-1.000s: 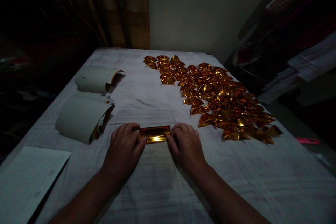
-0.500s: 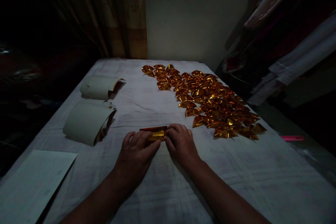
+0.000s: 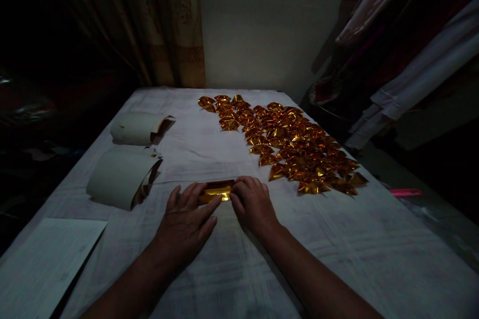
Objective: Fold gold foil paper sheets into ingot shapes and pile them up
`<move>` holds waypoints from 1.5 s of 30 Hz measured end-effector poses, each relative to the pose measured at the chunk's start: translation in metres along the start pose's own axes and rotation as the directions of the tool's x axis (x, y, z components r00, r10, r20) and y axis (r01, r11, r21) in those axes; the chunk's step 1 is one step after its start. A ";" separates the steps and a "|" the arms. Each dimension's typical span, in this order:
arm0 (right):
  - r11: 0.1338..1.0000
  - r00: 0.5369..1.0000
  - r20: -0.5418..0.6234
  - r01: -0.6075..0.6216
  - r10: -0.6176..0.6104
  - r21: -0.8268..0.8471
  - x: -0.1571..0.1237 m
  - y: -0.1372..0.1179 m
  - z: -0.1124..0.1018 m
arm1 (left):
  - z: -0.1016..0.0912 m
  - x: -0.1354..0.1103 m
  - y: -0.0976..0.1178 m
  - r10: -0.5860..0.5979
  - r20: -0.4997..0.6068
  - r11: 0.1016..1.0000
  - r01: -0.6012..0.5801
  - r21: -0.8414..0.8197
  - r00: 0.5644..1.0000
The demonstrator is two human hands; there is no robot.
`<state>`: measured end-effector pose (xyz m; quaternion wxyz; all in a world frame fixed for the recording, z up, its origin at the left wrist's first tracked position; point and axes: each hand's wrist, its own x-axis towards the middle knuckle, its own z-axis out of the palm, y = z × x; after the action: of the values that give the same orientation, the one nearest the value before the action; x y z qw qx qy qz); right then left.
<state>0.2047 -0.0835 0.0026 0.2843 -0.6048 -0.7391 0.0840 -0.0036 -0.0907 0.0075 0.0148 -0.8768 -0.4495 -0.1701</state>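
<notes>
A folded strip of gold foil paper (image 3: 217, 191) lies on the white cloth-covered table (image 3: 232, 259) in front of me. My left hand (image 3: 186, 224) lies flat, fingers stretched out, with its fingertips pressing on the strip's left part. My right hand (image 3: 251, 203) has its fingers curled and pinches the strip's right end. A spread of several folded gold foil pieces (image 3: 292, 144) covers the table beyond and to the right of my hands.
Two curled stacks of pale sheets, one (image 3: 119, 176) nearer and one (image 3: 136, 127) farther, lie at the left. A flat paper sheet (image 3: 45, 264) sits at the near left corner. A pink object (image 3: 406, 192) lies past the right edge. A curtain (image 3: 168, 25) and wall stand behind.
My left hand has slid right along the gold strip and flattened over it. The right hand stays on the strip's right end. The camera has tilted up a little.
</notes>
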 end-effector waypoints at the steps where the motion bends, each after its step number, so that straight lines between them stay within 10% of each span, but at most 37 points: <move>1: 1.000 1.000 0.002 0.000 0.000 0.001 0.000 0.000 0.000 | -0.001 -0.002 -0.003 -0.001 0.002 1.000 0.001 0.018 1.000; 21: 0.981 0.982 -0.109 0.141 -0.156 -0.133 -0.010 -0.006 0.002 | -0.009 -0.022 -0.028 -0.031 0.002 0.978 0.030 0.208 1.000; 30: 0.978 0.941 0.326 0.144 -0.089 -0.149 -0.015 -0.045 0.007 | -0.007 -0.022 -0.026 -0.014 -0.004 0.967 0.015 0.256 1.000; 45: 0.971 0.949 0.311 0.022 0.054 -0.237 -0.032 -0.014 -0.012 | -0.008 -0.013 -0.001 0.003 -0.036 0.987 0.003 0.159 0.999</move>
<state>0.2027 -0.1198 0.0093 0.0874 -0.6193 -0.7747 0.0930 -0.0134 -0.1014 0.0107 0.0927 -0.8697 -0.4613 -0.1494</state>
